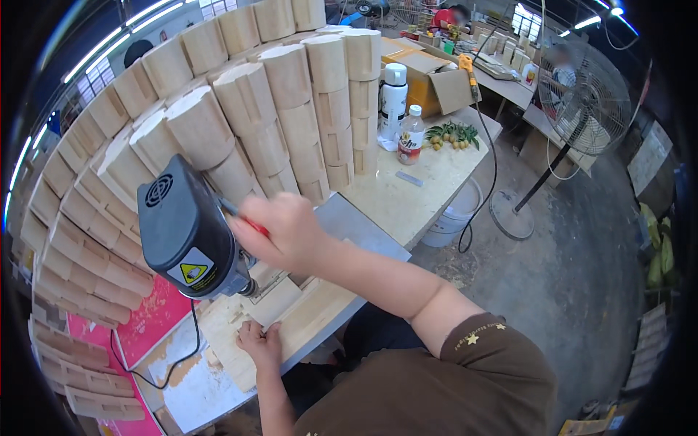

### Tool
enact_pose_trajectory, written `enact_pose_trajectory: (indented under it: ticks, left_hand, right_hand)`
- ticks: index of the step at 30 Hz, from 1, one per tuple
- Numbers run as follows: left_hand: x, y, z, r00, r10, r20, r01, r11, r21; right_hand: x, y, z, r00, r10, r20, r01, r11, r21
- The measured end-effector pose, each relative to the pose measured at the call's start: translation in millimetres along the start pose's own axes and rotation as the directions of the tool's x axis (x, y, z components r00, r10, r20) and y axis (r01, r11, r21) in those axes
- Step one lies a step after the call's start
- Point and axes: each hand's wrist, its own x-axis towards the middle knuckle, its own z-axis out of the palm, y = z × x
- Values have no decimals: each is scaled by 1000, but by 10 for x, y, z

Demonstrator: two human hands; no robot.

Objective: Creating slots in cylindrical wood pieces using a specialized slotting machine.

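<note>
A small drill press with a dark grey housing (185, 218) stands in front of me, its chuck (249, 288) pointing down over the wooden jig board. My right hand (280, 227) is closed round its feed lever, whose red part (254, 227) shows below the fingers. Under the chuck lies a pale wooden block (278, 301). My left hand (259, 341) grips the near edge of that block, thumb and fingers drawn together. Whether the bit touches the wood is too small to tell.
Tall stacks of pale wooden blocks (283, 94) curve round behind and left of the machine. A white flask (393, 102), a plastic bottle (411, 136) and fruit with leaves (452, 136) stand on the bench. A black cord (190, 356), bucket (454, 218) and standing fan (585, 102) are nearby.
</note>
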Motion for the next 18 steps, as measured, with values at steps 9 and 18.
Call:
enact_pose_trajectory:
  ticks: [9, 18]
  left_hand:
    - [34, -138, 39, 998, -13, -54, 10, 998, -55]
    - [119, 89, 31, 987, -148, -67, 135, 976, -169]
  right_hand:
    - [395, 293, 343, 931, 330, 155, -332, 943, -15]
    - [-1194, 681, -82, 757, 138, 639, -18, 982, -190]
